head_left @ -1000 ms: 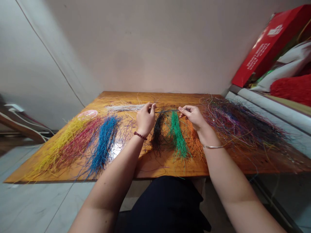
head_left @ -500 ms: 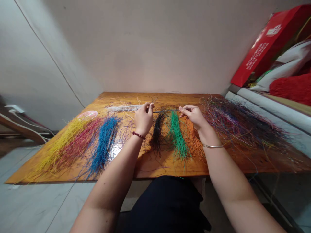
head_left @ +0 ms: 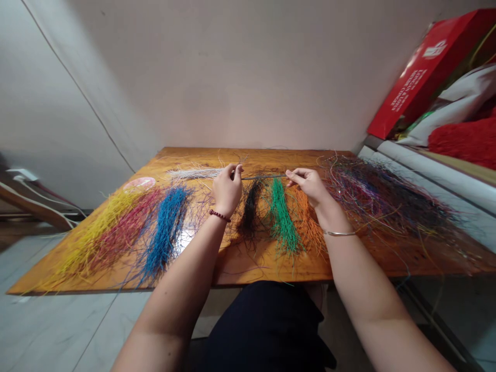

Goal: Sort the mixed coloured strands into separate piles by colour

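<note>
Between my two hands a thin dark bundle of strands [head_left: 263,177] is stretched nearly level above the table. My left hand [head_left: 228,188] is closed on its left end, with a few loose ends poking up past the fingers. My right hand [head_left: 304,182] pinches the other end between thumb and fingers. Below the stretched strands lie a black bundle [head_left: 251,206], a green bundle [head_left: 284,219] and an orange bundle [head_left: 310,222], partly behind my right wrist. White strands [head_left: 196,173] lie just left of my left hand.
Blue strands [head_left: 165,227], pink strands [head_left: 129,222] and yellow strands [head_left: 96,227] lie on the left of the wooden table [head_left: 248,271]. A tangled heap of mixed dark strands [head_left: 387,196] covers the right side. Beyond it stands a red box [head_left: 422,67].
My left hand has shifted slightly left, so a little more of the dark strands shows between my hands. My right hand stays about where it was.
</note>
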A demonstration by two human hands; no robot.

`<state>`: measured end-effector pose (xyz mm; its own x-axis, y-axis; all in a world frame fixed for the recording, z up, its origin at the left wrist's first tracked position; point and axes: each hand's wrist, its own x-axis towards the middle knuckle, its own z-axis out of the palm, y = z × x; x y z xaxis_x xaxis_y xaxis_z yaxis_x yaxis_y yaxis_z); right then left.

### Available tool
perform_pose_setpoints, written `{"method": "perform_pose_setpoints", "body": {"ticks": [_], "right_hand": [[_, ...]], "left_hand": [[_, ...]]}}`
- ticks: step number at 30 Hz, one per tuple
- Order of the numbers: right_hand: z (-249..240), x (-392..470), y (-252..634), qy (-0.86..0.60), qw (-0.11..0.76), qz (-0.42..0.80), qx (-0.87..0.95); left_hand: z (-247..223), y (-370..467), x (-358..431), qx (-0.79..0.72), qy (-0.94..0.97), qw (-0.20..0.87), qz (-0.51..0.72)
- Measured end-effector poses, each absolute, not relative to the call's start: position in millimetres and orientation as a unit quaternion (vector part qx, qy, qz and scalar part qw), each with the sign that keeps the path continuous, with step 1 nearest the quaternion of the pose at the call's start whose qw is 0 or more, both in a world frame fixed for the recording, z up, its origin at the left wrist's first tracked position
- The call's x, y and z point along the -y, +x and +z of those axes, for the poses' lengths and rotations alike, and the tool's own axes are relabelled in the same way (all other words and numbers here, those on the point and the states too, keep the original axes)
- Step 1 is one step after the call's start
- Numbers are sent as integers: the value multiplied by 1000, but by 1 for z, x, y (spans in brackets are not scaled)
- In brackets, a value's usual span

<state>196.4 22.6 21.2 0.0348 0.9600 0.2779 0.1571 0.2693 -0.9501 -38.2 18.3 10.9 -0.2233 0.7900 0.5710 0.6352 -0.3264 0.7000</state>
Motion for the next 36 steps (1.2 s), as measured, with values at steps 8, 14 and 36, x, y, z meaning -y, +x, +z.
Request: {"method": "perform_pose_setpoints", "body": {"ticks": [8, 14, 36], "right_hand": [[16, -22, 188, -480, 572, 474, 467], [19, -17, 184, -420, 583, 544, 433], [-6, -9, 149, -400, 485, 528, 571]], "left_hand": [[-1, -27, -20, -571, 586, 139, 558], [-14, -20, -30, -508, 550, 224, 623], [-8, 2, 2, -496, 642, 191, 552]]}}
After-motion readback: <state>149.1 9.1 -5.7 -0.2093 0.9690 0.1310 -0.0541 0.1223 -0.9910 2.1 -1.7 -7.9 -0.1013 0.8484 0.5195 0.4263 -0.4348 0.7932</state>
